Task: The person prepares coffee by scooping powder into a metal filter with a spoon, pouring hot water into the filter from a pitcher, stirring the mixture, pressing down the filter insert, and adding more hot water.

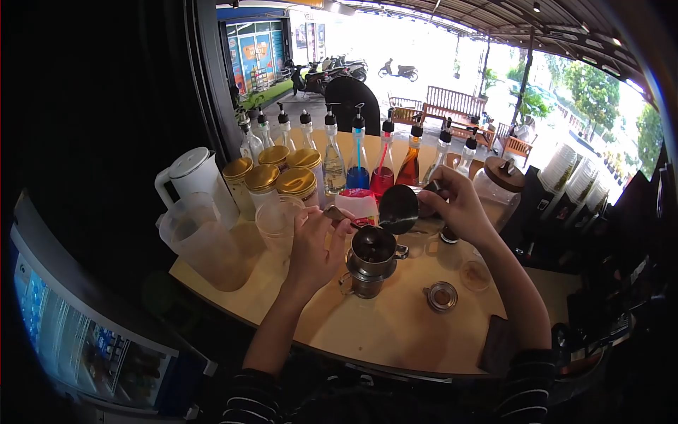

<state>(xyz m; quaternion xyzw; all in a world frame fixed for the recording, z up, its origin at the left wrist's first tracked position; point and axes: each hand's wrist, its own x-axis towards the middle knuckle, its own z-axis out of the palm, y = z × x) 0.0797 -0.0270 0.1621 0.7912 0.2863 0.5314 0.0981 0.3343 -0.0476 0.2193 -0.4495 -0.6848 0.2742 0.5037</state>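
Observation:
My left hand (314, 247) pinches a metal spoon (332, 212), its far end reaching down into the metal coffee dripper (374, 265). Dark contents show inside the dripper, which sits on a small glass mug (366, 287). My right hand (459, 212) is closed round the dark handle of a small round metal pot (399, 210). That pot is tilted, with its mouth turned towards me just above the dripper's right rim; whether anything flows from it, I cannot tell.
Pump bottles (358, 166) line the back, with gold-lidded jars (296, 184) before them. A plastic jug (205, 240) and a white pitcher (198, 177) stand left. A small glass cup (442, 297) is right, a lidded jar (498, 191) behind it.

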